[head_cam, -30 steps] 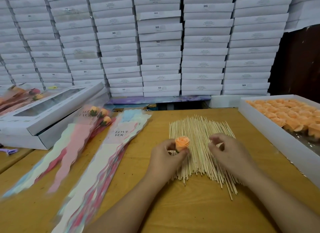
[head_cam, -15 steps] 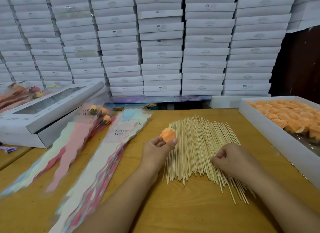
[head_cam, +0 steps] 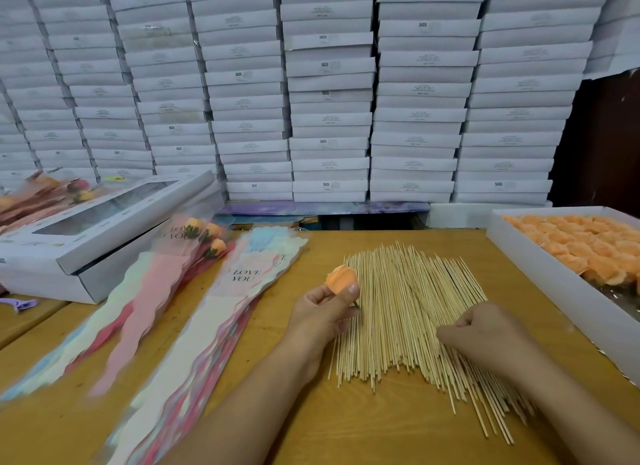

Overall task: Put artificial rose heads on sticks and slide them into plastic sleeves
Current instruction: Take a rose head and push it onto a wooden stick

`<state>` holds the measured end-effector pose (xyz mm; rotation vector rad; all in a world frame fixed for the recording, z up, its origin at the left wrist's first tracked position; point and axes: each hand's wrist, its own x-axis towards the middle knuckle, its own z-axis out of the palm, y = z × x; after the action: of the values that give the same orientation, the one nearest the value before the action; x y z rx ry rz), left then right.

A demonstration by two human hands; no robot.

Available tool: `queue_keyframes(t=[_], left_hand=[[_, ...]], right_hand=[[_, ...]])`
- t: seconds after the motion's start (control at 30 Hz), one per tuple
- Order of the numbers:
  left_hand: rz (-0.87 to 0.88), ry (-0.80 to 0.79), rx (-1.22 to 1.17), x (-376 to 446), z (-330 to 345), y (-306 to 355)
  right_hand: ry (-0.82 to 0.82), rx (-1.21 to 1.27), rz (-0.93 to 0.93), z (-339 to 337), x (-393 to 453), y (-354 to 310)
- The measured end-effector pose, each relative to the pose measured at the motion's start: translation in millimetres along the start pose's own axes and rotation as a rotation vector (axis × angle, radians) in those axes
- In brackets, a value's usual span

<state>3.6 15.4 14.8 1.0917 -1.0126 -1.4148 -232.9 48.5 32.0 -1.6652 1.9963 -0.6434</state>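
Picking a stick for the rose head.
Sticks (head_cam: 408, 312) lie fanned on the table (head_cam: 346, 426); the right hand (head_cam: 485, 336) has dropped onto them, fingers curled, pinching one; the left hand (head_cam: 322, 315) has lifted, gripping the rose head (head_cam: 341, 277), so skewering is likely next.

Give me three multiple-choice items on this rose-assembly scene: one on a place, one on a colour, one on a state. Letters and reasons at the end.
1. Where does the tray of rose heads lie?
A. at the table's right edge
B. at the left edge
C. on the stacked boxes

2. What colour is the rose head in the left hand?
A. red
B. orange
C. white

3. What is the right hand doing?
A. lying flat and open
B. pinching at the pile of sticks
C. holding a sleeve

Answers: 1 A, the tray sits far right. 2 B, its petals are orange. 3 B, its fingers are curled together on the sticks.
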Motion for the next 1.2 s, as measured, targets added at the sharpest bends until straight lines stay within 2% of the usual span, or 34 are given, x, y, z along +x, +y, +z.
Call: queue_keyframes(t=[0.37,0.67,0.8,1.0,1.2], left_hand=[[-0.058,-0.004,-0.302,6,-5,3],[-0.055,0.011,-0.477,12,-17,9],[-0.054,0.075,-0.563,16,-21,12],[-0.028,0.152,-0.638,17,-26,17],[-0.011,0.215,-0.679,16,-29,21]], right_hand=[[-0.06,0.357,-0.016,-22,-2,3],[-0.228,0.566,-0.006,-26,-3,5],[-0.176,0.479,-0.024,-28,-2,6],[-0.012,0.494,-0.056,-31,1,11],[-0.031,0.516,-0.08,-38,-3,12]])
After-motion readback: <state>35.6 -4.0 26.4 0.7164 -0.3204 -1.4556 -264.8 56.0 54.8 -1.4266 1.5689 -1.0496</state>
